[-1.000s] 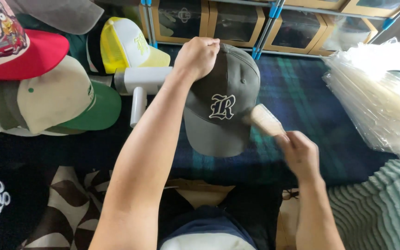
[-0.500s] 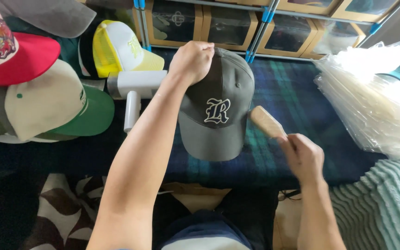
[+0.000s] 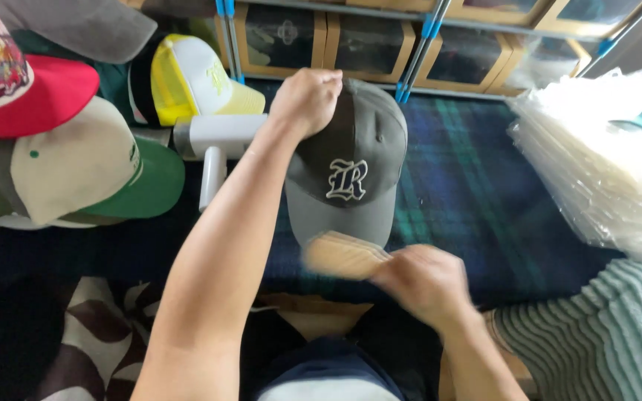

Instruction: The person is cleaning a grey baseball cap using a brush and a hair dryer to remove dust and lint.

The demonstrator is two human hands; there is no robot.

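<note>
My left hand (image 3: 306,99) is closed on the back of a grey cap (image 3: 358,160) with an embroidered white letter on its front, holding it up with the brim pointing toward me. My right hand (image 3: 421,282) grips a wooden brush (image 3: 343,255), blurred with motion, right at the front edge of the cap's brim. The brush's bristle side is hidden from me.
A white handheld appliance (image 3: 213,141) lies left of the cap. Several caps are piled at left: yellow and white (image 3: 187,78), beige with green brim (image 3: 76,171), red-brimmed (image 3: 16,82). Clear plastic bags (image 3: 596,163) are stacked at right on the dark plaid cloth (image 3: 469,193). Cardboard boxes (image 3: 365,37) line the back.
My right hand has swept the brush from the right side of the cap leftward and down to the brim's front edge. The left hand keeps the cap nearly still.
</note>
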